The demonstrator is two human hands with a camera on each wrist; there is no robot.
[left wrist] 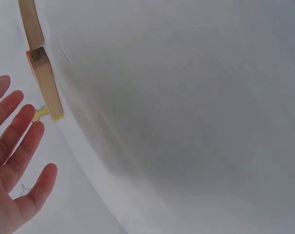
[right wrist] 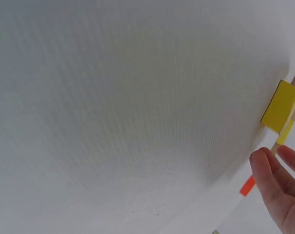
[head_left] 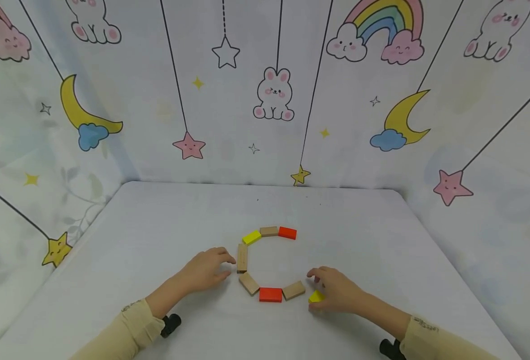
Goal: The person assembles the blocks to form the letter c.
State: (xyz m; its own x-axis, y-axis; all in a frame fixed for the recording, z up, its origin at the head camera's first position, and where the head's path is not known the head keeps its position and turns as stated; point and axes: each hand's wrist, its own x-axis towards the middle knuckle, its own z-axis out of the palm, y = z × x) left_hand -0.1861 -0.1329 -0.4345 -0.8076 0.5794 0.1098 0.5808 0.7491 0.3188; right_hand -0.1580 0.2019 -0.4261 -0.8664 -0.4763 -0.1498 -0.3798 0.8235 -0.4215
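Several flat blocks lie in a C shape on the white table (head_left: 156,235): a yellow one (head_left: 251,237), a wooden one (head_left: 269,231) and a red one (head_left: 287,232) along the top. A long wooden block (head_left: 242,257) forms the left side. A wooden (head_left: 248,283), a red (head_left: 270,294) and a wooden block (head_left: 294,290) run along the bottom. My left hand (head_left: 206,270) lies flat just left of the long wooden block (left wrist: 46,83), fingers (left wrist: 21,131) straight and a little apart from it. My right hand (head_left: 337,290) arches over a yellow block (head_left: 316,296) (right wrist: 282,112) at the C's lower right end, fingertips (right wrist: 264,165) at its edge.
Fabric walls printed with rabbits, stars, moons and rainbows (head_left: 274,95) enclose the table at the back and on both sides. Black wrist-camera mounts (head_left: 171,324) sit at both cuffs. Bare white table surface stretches behind and to both sides of the blocks.
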